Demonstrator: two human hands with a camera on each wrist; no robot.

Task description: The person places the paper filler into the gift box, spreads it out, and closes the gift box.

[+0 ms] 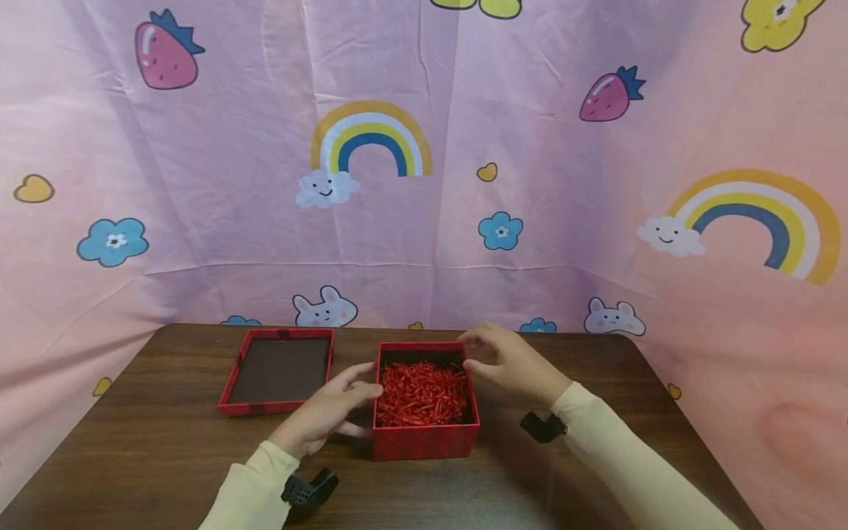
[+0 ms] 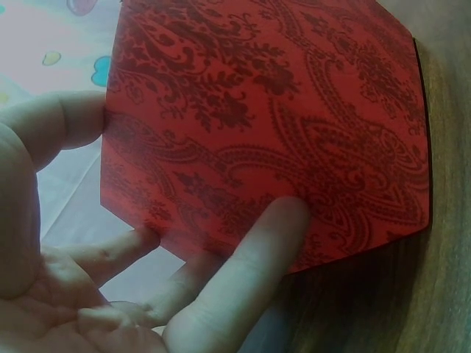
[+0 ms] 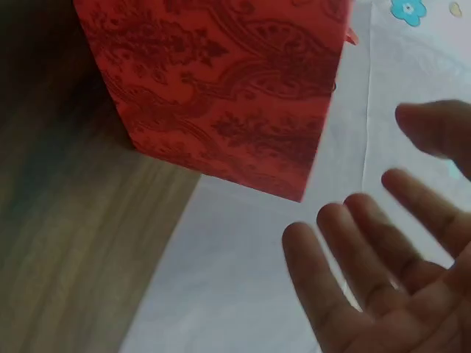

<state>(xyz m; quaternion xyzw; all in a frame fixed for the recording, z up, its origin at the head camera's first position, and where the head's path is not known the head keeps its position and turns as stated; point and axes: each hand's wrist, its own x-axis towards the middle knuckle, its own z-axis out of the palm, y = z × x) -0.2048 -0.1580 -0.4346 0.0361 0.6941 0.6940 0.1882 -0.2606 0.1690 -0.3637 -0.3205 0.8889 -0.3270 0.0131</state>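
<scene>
A: We see the box (image 1: 425, 401) standing open on the table (image 1: 165, 434), full of red shred (image 1: 421, 394). Its lid (image 1: 278, 370) lies upside down just to the left, apart from the box.

B: And our hands?

A: The left hand (image 1: 327, 416) lies against the box's left wall with straight fingers, touching but not gripping. The right hand (image 1: 510, 361) hovers by the far right corner, fingers loosely spread, holding nothing.

B: So how far along would we say we are?

A: As a judgement: the lid is off and the shred is in, so the box stands open and filled. Nothing else lies inside that we can see, and the lid is not yet back on.

B: What do the wrist views add?

A: The left wrist view shows the patterned wall (image 2: 280, 132) close up, with fingertips (image 2: 283, 213) on it. The right wrist view shows the open palm (image 3: 390, 272) clear of the box's corner, which the head view leaves uncertain. Only the head view shows the lid and the shred.
</scene>
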